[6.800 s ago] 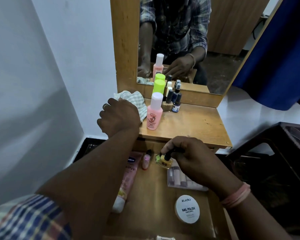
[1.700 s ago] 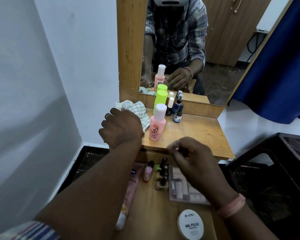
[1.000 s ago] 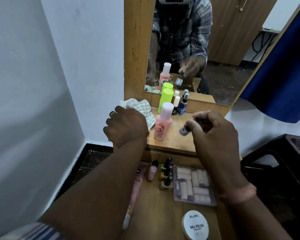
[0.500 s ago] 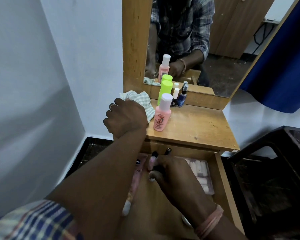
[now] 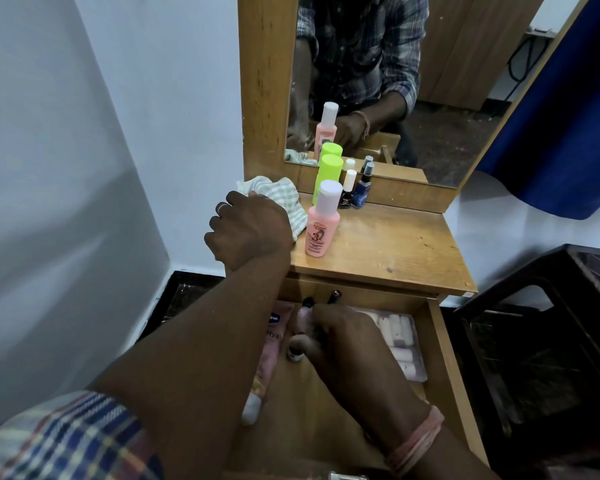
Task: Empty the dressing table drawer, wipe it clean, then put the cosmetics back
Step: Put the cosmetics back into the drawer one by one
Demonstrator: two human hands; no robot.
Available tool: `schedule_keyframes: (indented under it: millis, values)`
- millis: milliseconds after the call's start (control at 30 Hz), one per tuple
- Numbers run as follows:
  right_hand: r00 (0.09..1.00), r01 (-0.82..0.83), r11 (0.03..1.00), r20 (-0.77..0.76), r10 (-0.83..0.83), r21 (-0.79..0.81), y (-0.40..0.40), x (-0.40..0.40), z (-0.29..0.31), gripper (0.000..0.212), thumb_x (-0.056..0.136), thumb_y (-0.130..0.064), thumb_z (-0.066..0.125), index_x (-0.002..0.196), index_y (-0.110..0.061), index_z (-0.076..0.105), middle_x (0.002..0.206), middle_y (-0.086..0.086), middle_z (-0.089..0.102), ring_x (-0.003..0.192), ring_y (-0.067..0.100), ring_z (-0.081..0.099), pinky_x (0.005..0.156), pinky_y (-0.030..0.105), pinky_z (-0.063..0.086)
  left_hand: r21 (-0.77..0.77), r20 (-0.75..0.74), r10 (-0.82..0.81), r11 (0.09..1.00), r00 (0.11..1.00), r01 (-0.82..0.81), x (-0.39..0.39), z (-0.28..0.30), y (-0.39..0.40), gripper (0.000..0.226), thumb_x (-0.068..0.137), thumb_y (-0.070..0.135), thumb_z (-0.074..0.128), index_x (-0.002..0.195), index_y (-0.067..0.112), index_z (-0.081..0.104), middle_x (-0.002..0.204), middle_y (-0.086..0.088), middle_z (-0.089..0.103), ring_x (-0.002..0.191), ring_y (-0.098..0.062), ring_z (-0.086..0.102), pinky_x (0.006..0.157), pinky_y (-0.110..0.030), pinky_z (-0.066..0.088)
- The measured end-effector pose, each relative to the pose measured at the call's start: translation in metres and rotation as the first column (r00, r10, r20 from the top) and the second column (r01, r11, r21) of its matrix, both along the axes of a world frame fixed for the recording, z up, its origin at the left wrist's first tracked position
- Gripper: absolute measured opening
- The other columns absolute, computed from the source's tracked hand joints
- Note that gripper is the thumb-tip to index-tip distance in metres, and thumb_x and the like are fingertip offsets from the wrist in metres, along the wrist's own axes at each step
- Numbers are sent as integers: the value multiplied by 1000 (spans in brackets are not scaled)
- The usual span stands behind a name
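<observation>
1. A second ago our right hand (image 5: 340, 337) was up over the bench (image 5: 388, 251) with a small bottle pinched in it; now it is down inside the open drawer (image 5: 444, 368), so another bottle has come off the bench.

2. We judge this to be the putting-back stage: the pink tube (image 5: 269, 344), the clear box of small tubes (image 5: 400, 341) and two dark-capped bottles (image 5: 335, 295) at the back already lie in the drawer.

3. The fingers (image 5: 300, 342) of our right hand are curled down around a small bottle with a pale base (image 5: 294, 355). It stands on the drawer floor just beside the pink tube. Whether we grip it firmly or are letting go, we cannot tell.

4. Our left hand (image 5: 248, 230) has stayed where it was, resting at the bench's left corner, its fingers clenched on the checked cloth (image 5: 278, 195).

5. Left on the bench are the pink bottle (image 5: 321, 226), the green bottle (image 5: 328, 174) and two small dark bottles (image 5: 355, 192) near the mirror (image 5: 430, 81). These are well apart from our right hand.
</observation>
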State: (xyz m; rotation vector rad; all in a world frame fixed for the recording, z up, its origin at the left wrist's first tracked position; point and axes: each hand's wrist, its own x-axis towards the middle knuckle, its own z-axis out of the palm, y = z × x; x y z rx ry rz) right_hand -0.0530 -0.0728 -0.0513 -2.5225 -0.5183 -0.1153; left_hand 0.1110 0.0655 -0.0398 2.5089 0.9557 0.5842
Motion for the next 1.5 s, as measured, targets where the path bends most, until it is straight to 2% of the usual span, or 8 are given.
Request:
schedule_keyframes:
  millis: [67,167,300,600,867,1033,1300,1500]
  values:
    - [998,38,998,46,-40,45,-1,4,9,14,93,-48,60,89,-35,61,81,-19,57,78,-3,58,66,16,50,12,-1,1,1000,1000,-1,0,0,0,47,103,47,35,113,11,64,106,-11,71,90,-31,69,78,-40,53]
    - [966,194,950,123,-229,246,0,25,25,19,90,-42,69,101,-28,63,90,-12,60,78,4,60,66,26,55,9,11,-11,1000,1000,11,-1,0,0,47,103,45,34,114,10,63,109,-11,70,94,-32,68,79,-40,49]
    - [900,373,822,46,-433,430,4,68,43,52,83,-41,80,125,-29,52,111,-10,54,90,8,58,76,28,54,-6,41,-16,1000,999,16,0,-2,1,47,103,42,34,114,7,64,109,-13,70,95,-35,68,79,-40,47]
    - [940,316,806,-48,-339,501,11,84,48,31,85,-33,78,108,-30,58,98,-16,64,81,2,62,71,27,55,-3,33,-22,1000,999,22,0,-2,2,47,103,42,34,114,8,64,108,-13,70,93,-35,68,77,-39,47]
    - [959,278,682,-157,-235,677,-11,36,61,27,88,-22,75,110,-19,60,92,-2,69,80,7,66,70,26,58,11,33,-32,999,999,31,-2,-3,2,45,103,42,33,113,9,62,108,-12,69,94,-34,67,77,-40,47]
    - [956,275,730,-258,-139,625,-44,-3,51,20,91,-15,71,108,-21,64,96,4,73,87,20,72,75,37,62,23,21,-20,1000,1000,19,0,-3,1,46,103,43,33,114,10,63,108,-12,69,93,-34,67,77,-40,47]
    - [920,246,912,-374,-113,329,-62,-28,31,25,86,-26,75,104,-38,63,98,-19,70,88,6,69,77,26,59,52,28,-7,999,1000,6,2,-5,2,50,103,45,30,118,9,62,111,-13,69,96,-33,68,77,-40,47]
    - [885,205,913,-465,-19,352,-56,-27,30,28,87,-24,74,110,-37,63,103,-7,72,92,14,71,84,44,60,57,17,-4,998,1000,3,2,-3,3,50,103,46,29,118,12,61,113,-10,69,98,-31,68,81,-40,47]
